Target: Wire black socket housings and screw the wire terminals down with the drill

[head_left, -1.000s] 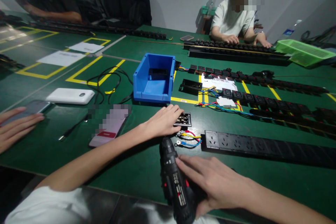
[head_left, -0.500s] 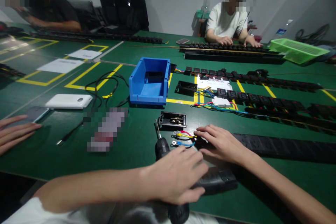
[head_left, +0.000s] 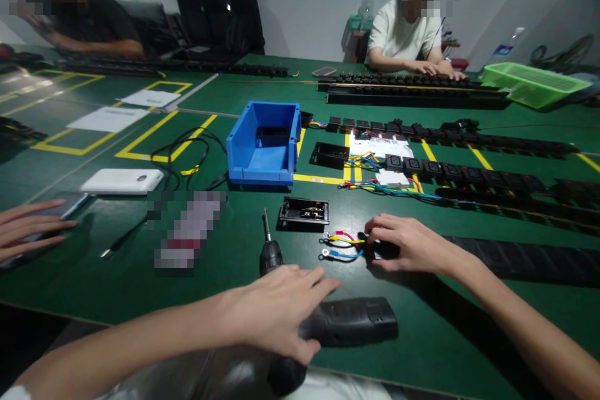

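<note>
Blue bin [head_left: 260, 174] taken as landmark, on the green bench [head_left: 140, 287]. Drill [head_left: 349, 321] lies on its side on the near side of the bin, bit toward the bin, grip out to the right. Left hand [head_left: 288, 306] is over the drill body, fingers and thumb spread wide; contact beneath the palm hidden. Right hand [head_left: 407, 242], near side and right of the bin, closed narrow around the wired end of a black power strip [head_left: 515, 260]. Red, yellow and blue wires [head_left: 347, 254] stick out of that end, ring tips toward the drill. Black socket housing [head_left: 305, 213], open side up, brass parts showing, sits between bin and drill, touching neither.

Left of the bin: black cable [head_left: 205, 159], white power bank [head_left: 122, 182]. Nearer and left: phone [head_left: 190, 234], blurred out. Right of the bin: more socket strips [head_left: 452, 172]. Far right, beyond it: green basket [head_left: 537, 84], person in white shirt [head_left: 405, 37].
</note>
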`<state>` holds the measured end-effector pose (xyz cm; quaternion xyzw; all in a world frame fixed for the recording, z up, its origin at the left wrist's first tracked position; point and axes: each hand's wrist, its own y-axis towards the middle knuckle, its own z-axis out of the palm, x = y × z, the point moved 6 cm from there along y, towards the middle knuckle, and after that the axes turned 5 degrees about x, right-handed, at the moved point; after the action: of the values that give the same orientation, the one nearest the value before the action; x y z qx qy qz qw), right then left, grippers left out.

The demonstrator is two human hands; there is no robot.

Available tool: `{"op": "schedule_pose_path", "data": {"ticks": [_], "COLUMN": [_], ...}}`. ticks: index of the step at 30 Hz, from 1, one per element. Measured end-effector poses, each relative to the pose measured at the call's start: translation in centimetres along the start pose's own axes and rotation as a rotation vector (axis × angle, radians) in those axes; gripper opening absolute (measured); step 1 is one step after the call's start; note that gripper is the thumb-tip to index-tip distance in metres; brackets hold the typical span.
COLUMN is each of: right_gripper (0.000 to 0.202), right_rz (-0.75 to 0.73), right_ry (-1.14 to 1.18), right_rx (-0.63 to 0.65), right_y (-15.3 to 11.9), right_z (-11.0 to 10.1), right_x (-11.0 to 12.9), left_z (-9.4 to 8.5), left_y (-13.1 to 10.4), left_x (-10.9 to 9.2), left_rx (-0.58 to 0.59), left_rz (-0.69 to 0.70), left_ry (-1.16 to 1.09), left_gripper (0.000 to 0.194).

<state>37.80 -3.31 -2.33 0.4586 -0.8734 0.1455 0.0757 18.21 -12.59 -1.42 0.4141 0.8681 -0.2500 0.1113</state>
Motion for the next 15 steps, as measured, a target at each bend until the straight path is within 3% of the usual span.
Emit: {"op": "schedule_pose_path", "data": {"ticks": [4, 7, 9, 11, 13, 15], "right_gripper": [0.028, 0.036, 0.036, 0.032, 0.029, 0.027], "right_rz": [0.06, 0.099, 0.117, 0.107, 0.061, 0.007], "right_ry": [0.02, 0.07, 0.102, 0.133, 0.171, 0.211], "right_rx": [0.069, 0.079, 0.041, -0.029, -0.076, -0.081], "right_y": [-0.1, 0.3, 0.9, 1.6, 2.5, 3.4], "right_z": [-0.4, -0.3, -0.4, -0.7, -1.0, -0.8], "right_x": [-0.2, -0.2, 0.0, 0.3, 0.7, 0.9], "left_z": [-0.6, -2.7, -4.8, -6.4, -6.8, -6.2], "left_y": [-0.9, 0.3, 1.9, 3.7, 5.5, 6.8], "left_x": [0.6, 1.2, 2.3, 3.7, 5.2, 6.1], "left_rx": [0.005, -0.098, -0.289, -0.446, -0.497, -0.458], "left_rz": [0.052, 0.11, 0.042, -0.06, -0.184, -0.227], "left_ry": [-0.022, -0.016, 0.077, 0.217, 0.333, 0.373], "left_gripper": [0.074, 0.058, 0.042, 0.045, 0.064, 0.063]}}
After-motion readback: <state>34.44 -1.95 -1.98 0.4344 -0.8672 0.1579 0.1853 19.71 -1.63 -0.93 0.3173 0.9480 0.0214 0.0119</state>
